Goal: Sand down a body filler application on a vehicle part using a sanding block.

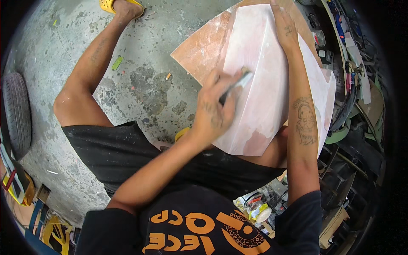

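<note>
An angular white panel [264, 68] with pinkish patches and a raised ridge lies slanted across my lap. My left hand [216, 104] is closed around a small sanding block [241, 81], pale on top and brownish at its tip, pressed against the panel's face near the ridge. Motion smears the block and fingers slightly. My right hand [285, 27] grips the panel's far right edge; its fingertips are partly cut off by the top of the picture. A wider white section [326, 91] of the piece shows beyond my right forearm.
Under the panel is a dusty brown board [197, 53]. The stained concrete floor [140, 46] holds a green scrap [117, 63] and a cigarette butt [168, 77]. A tyre [18, 112] stands at the left. Cluttered shelving [346, 55] lines the right side.
</note>
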Demonstrator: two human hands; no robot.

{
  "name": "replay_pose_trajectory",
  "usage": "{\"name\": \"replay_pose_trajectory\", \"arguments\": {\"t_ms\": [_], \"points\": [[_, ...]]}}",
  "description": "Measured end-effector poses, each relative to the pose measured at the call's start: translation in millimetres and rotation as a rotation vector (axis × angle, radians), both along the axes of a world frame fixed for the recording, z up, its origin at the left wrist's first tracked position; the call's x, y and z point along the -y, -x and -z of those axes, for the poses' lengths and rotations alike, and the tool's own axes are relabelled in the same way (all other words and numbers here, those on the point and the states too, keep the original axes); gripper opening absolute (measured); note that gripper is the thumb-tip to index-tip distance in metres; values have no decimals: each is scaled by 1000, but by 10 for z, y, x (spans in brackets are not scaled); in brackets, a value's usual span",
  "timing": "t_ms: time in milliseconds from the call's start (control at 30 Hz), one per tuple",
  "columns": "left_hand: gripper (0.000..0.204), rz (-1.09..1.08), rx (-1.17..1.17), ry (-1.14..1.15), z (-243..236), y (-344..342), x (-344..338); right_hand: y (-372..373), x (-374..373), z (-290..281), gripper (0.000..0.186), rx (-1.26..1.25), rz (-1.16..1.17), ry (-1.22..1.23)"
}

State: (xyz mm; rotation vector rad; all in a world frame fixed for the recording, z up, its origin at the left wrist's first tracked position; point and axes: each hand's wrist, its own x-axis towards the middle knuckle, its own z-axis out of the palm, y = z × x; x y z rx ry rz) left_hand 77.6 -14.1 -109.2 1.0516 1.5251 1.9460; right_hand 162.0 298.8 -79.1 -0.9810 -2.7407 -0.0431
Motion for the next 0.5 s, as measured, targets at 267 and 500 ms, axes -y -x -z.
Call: {"name": "replay_pose_trajectory", "arguments": {"t_ms": [267,500], "points": [[31,29,147,81,-163,-193,261,-156,-190,46,47,47,-105,-142],[33,-50,69,74,98,63,23,282,237,-89,46,-135,91,241]]}}
